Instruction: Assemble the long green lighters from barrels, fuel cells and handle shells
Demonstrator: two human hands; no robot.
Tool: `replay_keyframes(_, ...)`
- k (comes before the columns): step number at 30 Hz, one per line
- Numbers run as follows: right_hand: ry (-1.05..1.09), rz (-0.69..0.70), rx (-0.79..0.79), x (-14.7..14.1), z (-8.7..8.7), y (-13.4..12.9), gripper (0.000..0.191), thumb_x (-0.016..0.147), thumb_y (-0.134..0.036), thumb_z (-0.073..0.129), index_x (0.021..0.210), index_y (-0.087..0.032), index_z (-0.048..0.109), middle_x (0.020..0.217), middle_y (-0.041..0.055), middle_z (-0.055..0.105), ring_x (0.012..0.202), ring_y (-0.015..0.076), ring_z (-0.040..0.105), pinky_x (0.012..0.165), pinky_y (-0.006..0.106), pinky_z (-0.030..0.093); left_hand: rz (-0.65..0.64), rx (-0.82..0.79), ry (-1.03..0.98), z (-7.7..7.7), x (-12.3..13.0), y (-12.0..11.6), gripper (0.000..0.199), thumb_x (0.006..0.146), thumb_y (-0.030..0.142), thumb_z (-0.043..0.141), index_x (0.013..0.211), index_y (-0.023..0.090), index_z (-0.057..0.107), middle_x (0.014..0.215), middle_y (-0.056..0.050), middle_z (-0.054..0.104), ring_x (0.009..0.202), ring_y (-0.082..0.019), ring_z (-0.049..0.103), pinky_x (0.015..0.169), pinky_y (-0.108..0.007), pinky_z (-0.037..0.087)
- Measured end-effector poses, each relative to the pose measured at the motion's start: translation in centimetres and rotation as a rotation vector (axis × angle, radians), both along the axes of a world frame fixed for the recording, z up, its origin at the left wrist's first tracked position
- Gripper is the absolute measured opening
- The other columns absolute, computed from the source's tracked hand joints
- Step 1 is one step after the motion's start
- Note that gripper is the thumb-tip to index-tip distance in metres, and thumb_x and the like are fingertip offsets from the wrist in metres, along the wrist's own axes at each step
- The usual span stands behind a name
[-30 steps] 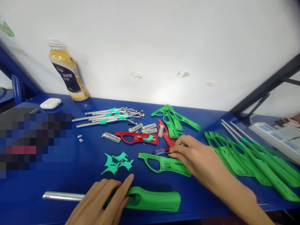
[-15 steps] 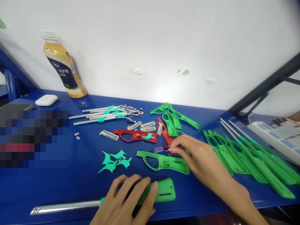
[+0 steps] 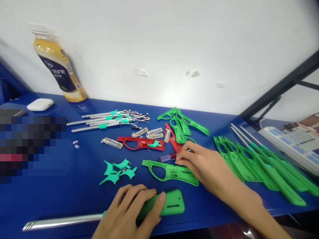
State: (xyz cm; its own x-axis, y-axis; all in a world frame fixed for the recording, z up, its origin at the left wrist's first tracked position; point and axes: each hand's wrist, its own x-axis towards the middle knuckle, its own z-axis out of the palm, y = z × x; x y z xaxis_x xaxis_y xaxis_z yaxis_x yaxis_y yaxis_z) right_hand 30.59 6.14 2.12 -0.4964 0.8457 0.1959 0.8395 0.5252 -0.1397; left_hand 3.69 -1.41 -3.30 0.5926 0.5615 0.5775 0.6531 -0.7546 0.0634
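Head view — left hand [image 3: 132, 209] on lighter [image 3: 175, 204] (green-handled)

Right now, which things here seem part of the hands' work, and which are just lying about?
Seem part of the work:
- long green lighter under the left hand
- screwdriver at the right hand
- green half-shells, red half-shell, teal pieces, metal tubes, clear tanks

Probably just lying about:
- yellow bottle
- white case

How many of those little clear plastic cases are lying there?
5: one case at the left end of the red frame, three behind that frame, and one by the red handle. Others may be hidden.
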Motion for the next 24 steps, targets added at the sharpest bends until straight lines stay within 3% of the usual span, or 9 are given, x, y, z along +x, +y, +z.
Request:
replay_keyframes(6,0.158,-0.02,-0.059,-0.2,0.6,-0.2,0.018,0.105,-0.023,0.053,0.094,-0.025,0.067,0.101,-0.001,0.072,0.073,0.0122,0.07,0.063,0.025,0.048,-0.018,-0.019,-0.016,-0.1,-0.1,-0.3,0.035,0.106,0.012,0.05,0.137,0.02,0.066,0.115,-0.005,0.074,0.108,-0.022,0.064,0.091,-0.039,0.053)
replay_keyframes(8,0.265,-0.031,-0.096,-0.2,1.0,-0.7,0.016,0.107,-0.025,0.053,0.096,-0.026,0.065,0.092,-0.0034,0.074,0.073,0.011,0.071,0.067,0.023,0.051,-0.021,-0.024,-0.024,-0.1,-0.2,-0.2,0.035,0.106,0.012,0.051,0.136,0.02,0.067,0.116,-0.005,0.073,0.108,-0.022,0.064,0.091,-0.039,0.053)
replay_keyframes(11,0.424,-0.052,-0.149,-0.2,1.2,-1.6,0.015,0.107,-0.026,0.053,0.097,-0.026,0.063,0.077,-0.0063,0.071,0.065,0.0089,0.07,0.061,0.018,0.053,-0.028,-0.031,-0.021,-0.1,-0.2,-0.2,0.035,0.106,0.012,0.051,0.136,0.021,0.067,0.117,-0.005,0.073,0.109,-0.022,0.063,0.091,-0.039,0.053)
replay_keyframes(14,0.53,-0.079,-0.171,-0.3,0.7,-2.7,0.01,0.106,-0.028,0.056,0.102,-0.027,0.065,0.084,-0.0055,0.074,0.069,0.0089,0.072,0.061,0.016,0.057,-0.032,-0.027,-0.002,-0.1,-0.3,-0.2,0.036,0.106,0.012,0.051,0.137,0.02,0.066,0.118,-0.004,0.073,0.11,-0.023,0.063,0.092,-0.04,0.053)
replay_keyframes(19,0.604,-0.101,-0.035,-0.9,-0.2,-5.4,0.019,0.101,-0.028,0.066,0.117,-0.035,0.073,0.106,-0.0046,0.079,0.094,0.0117,0.078,0.083,0.017,0.061,-0.019,-0.024,0.02,-0.1,-0.5,-0.4,0.036,0.107,0.014,0.051,0.138,0.022,0.066,0.12,-0.003,0.073,0.111,-0.023,0.063,0.093,-0.04,0.052)
replay_keyframes(24,0.681,-0.076,0.036,-2.0,-1.4,-7.7,0.013,0.097,-0.022,0.071,0.102,-0.033,0.077,0.094,-0.0064,0.079,0.082,0.0105,0.077,0.076,0.015,0.062,-0.02,-0.028,0.012,0.1,-0.4,-0.3,0.036,0.106,0.013,0.05,0.137,0.022,0.066,0.121,-0.004,0.074,0.112,-0.024,0.063,0.095,-0.041,0.051)
